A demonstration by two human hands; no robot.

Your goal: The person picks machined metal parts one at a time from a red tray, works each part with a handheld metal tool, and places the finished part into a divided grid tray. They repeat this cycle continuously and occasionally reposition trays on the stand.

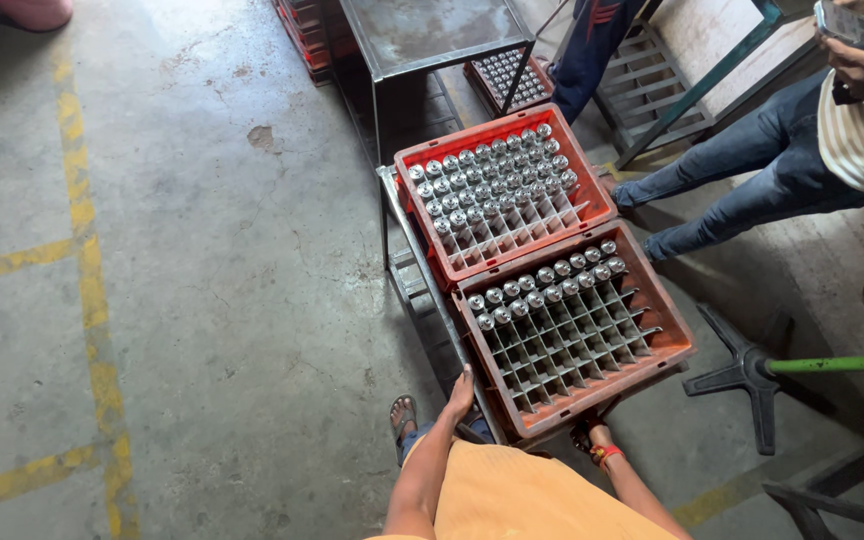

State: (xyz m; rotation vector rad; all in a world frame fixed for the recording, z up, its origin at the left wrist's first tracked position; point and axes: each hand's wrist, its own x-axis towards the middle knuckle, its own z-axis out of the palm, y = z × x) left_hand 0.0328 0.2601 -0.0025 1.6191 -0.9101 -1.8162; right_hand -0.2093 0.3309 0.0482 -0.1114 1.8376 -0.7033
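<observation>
A single head-worn view, steeply downward from standing height over two red crates (542, 270) and concrete floor (202, 280).

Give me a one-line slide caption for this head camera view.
Both hands, left and right, grip the near red crate of metal parts, second crate behind.

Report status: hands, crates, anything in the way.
Left hand grips near crate at its corner. Right hand mostly hidden under its edge. Far crate almost full of metal pieces. Seated person's legs close alongside.
</observation>
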